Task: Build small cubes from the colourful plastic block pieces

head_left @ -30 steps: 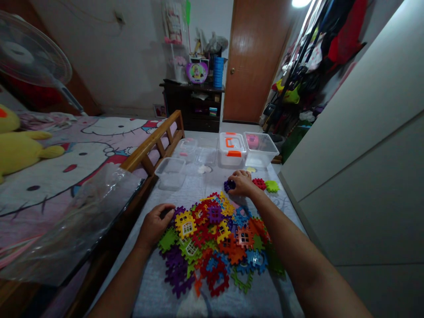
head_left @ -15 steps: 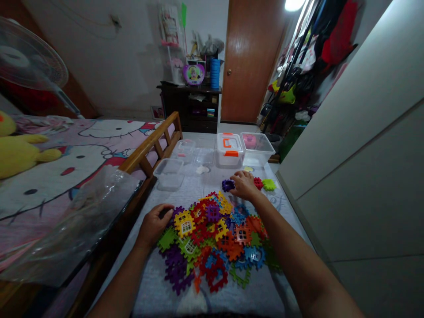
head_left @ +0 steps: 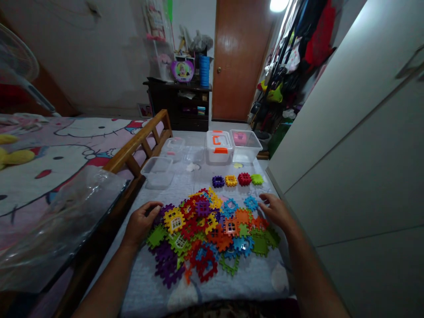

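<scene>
A heap of colourful plastic interlocking building tiles (head_left: 198,238) with toothed edges lies on the bed sheet between my hands. My left hand (head_left: 143,221) rests at the heap's left edge beside a purple tile (head_left: 166,211), its fingers loosely curved and the thumb apart. My right hand (head_left: 274,208) reaches in from the right with fingers apart, its fingertips close to a blue tile (head_left: 251,203); whether they touch is unclear. Beyond the heap, small groups of tiles stand in a row: dark purple (head_left: 217,181), yellow (head_left: 231,180), red (head_left: 244,179) and lime green (head_left: 257,179).
Behind the row stand a lidded clear box (head_left: 219,148) with orange clips and an open clear bin (head_left: 245,146). Clear containers (head_left: 157,172) sit at the back left. A wooden bed rail (head_left: 132,152) runs along the left, a pale cabinet (head_left: 347,154) along the right.
My right hand has left the row and moved back towards me and right, beside the blue tile. The yellow tiles now show in the row. My left hand stays by the heap.
</scene>
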A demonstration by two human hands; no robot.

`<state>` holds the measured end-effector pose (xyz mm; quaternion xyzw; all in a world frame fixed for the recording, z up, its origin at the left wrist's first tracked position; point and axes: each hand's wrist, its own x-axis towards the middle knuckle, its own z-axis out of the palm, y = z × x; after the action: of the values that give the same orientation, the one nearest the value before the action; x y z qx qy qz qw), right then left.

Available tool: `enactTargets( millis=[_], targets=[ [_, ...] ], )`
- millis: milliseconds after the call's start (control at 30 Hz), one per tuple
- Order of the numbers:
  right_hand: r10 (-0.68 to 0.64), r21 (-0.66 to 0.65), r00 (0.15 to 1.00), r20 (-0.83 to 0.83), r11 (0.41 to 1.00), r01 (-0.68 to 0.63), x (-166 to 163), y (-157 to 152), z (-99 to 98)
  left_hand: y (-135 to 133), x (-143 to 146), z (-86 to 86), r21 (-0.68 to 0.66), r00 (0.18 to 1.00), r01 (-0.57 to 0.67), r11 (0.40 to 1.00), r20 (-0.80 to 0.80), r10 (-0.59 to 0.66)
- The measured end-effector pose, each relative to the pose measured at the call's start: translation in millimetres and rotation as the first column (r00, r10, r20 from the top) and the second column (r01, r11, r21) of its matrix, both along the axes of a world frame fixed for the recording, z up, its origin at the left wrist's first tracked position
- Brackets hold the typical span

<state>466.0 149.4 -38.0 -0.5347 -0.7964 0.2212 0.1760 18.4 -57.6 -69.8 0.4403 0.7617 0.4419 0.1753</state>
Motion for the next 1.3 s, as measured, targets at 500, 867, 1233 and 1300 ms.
enactTargets(
  millis=[500,867,1233,1300],
  targets=[
    [-0.044,-0.024,0.995,-0.091,0.999,0.042,-12.7,-26.1,-3.7,-0.4,-1.8,-4.0,0.010,1.000,-0.016,1.000,0.018,0.016],
    [0.340,-0.121,0.939,-0.053,0.931,-0.345,-32.5,-60.7,21.2,0.2,4.0,3.3,0.006,1.000,-0.021,1.000,-0.017,0.021],
    [0.278,-0.012,0.958,-0.070,0.960,-0.279,-52.3,-57.1,11.4,0.8,3.9,-0.7,-0.015,1.000,-0.012,1.000,-0.014,0.011],
    [0.219,-0.010,0.972,-0.089,0.975,-0.220,-51.9,-53.6,9.6,0.9,4.3,-0.6,-0.013,1.000,-0.015,1.000,-0.012,0.015]
  ],
)
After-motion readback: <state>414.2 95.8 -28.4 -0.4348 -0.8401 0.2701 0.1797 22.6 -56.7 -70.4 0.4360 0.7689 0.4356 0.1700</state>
